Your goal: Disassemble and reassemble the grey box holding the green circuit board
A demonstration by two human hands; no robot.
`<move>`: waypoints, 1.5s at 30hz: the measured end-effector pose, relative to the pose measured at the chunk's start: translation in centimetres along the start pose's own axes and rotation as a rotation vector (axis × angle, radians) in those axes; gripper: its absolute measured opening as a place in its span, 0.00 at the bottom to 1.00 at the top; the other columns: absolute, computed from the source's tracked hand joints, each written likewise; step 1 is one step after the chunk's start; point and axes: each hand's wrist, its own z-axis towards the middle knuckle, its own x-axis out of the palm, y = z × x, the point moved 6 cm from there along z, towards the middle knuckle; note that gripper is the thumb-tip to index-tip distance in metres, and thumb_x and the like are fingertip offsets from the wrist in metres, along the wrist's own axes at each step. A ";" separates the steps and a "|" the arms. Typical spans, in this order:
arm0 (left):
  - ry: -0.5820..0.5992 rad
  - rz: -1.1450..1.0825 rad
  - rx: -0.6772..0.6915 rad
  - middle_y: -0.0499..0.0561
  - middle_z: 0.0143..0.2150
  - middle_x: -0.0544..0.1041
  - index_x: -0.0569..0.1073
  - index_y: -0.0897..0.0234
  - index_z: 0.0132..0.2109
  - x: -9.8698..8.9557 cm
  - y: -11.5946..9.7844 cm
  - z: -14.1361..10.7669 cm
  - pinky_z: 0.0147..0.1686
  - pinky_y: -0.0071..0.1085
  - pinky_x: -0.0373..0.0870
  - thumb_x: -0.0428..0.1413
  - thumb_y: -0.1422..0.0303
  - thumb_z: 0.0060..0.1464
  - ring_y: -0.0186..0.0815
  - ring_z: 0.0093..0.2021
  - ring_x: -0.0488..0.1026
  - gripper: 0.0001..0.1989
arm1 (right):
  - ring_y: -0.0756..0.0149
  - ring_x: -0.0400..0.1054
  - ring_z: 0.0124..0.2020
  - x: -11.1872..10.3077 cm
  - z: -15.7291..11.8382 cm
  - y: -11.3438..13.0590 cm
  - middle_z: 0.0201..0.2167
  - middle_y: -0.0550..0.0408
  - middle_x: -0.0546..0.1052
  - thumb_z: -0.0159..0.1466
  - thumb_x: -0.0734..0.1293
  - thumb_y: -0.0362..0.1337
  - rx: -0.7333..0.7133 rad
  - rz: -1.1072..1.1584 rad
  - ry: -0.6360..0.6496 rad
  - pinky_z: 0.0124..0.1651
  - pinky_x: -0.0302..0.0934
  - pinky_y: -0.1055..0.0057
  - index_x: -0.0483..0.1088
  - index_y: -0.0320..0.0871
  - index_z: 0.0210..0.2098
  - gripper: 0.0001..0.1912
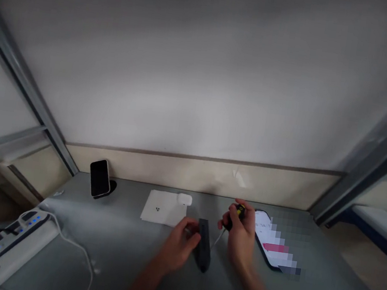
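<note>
My left hand (179, 245) is closed at the left side of a long dark grey bar-shaped object (203, 249), with thumb and fingers against its edge. The bar tapers to a rounded near end. My right hand (240, 235), a little above the table to the right, is wrapped round a small black and yellow object (240, 211); the fingers hide most of it. A thin white cord (218, 237) runs down from below that hand toward the bar, and where it ends is hidden.
On the grey table (120, 259) lie a white booklet (159, 207), a white earbud case (185, 199) and a lit phone (266, 241). A second phone (100, 179) leans on a stand. A power strip (17, 245) with a white cable stands left. Metal posts flank the table.
</note>
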 end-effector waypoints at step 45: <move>0.094 0.361 0.138 0.53 0.51 0.70 0.73 0.58 0.56 0.9 -0.6 -0.6 0.51 0.31 0.76 0.45 0.85 0.58 0.38 0.50 0.73 0.25 | 0.74 0.63 0.23 1.1 -1.8 5.7 0.36 0.60 0.68 0.71 0.70 0.39 -0.399 -0.052 0.238 0.21 0.64 0.75 0.70 0.51 0.48 0.07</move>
